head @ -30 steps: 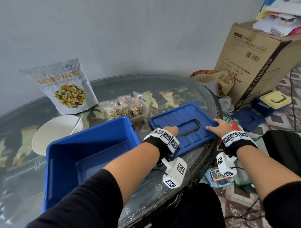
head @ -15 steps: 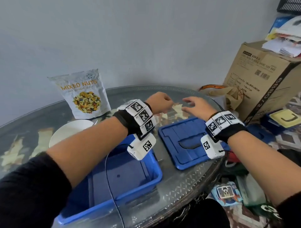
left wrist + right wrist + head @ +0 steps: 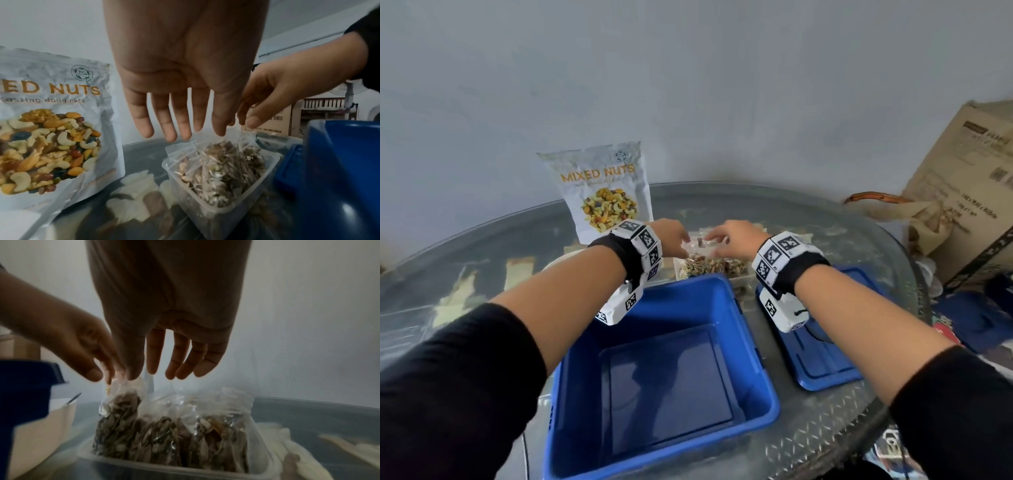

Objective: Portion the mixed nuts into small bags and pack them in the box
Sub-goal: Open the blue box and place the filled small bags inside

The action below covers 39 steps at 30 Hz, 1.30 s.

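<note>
Several small clear bags of nuts [image 3: 709, 265] stand in a clear plastic tub [image 3: 216, 209] on the glass table, just behind the open blue box [image 3: 767, 377], which holds nothing. My left hand [image 3: 683, 246] hangs over the tub with its fingers [image 3: 180, 129] straight and pointing down. My right hand [image 3: 717, 240] reaches in from the right, fingers [image 3: 170, 369] extended. The tips of both hands meet at the top of the leftmost bag [image 3: 121, 402], which stands higher than the others. No firm pinch shows.
The mixed nuts pouch [image 3: 602, 192] stands at the back left against the wall. A white bowl [image 3: 41, 434] sits left of the tub. The blue lid [image 3: 822, 363] lies right of the box. A cardboard carton [image 3: 969, 192] and floor clutter are beyond the table's right edge.
Both hands left the blue lid, moved back over the table and came down onto the bags in the tub. The camera view has shifted left.
</note>
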Each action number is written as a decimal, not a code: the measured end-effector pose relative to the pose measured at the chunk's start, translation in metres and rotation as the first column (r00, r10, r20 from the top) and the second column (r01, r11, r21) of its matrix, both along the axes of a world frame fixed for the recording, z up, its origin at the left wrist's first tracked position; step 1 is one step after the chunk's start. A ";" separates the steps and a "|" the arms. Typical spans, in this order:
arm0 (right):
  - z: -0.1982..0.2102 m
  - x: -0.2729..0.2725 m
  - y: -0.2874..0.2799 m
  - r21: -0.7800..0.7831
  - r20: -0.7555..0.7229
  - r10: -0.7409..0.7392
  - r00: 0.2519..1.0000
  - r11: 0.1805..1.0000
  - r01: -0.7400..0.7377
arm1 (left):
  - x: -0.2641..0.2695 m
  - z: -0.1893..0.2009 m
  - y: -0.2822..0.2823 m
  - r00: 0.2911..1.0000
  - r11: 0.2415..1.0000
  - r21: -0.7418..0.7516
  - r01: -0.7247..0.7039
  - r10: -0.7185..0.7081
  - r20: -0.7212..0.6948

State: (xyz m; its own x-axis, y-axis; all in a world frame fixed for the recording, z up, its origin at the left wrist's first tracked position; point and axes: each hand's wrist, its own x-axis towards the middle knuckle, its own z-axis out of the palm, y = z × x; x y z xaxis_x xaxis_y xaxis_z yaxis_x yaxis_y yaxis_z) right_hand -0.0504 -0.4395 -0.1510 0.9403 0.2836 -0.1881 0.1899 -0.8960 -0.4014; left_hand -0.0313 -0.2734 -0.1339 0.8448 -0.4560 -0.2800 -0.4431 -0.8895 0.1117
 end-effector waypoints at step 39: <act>0.068 -0.146 0.071 0.791 0.196 -0.185 0.963 0.611 -0.044 | -0.165 0.038 0.073 0.891 -0.009 -0.930 -0.368 0.281 -0.356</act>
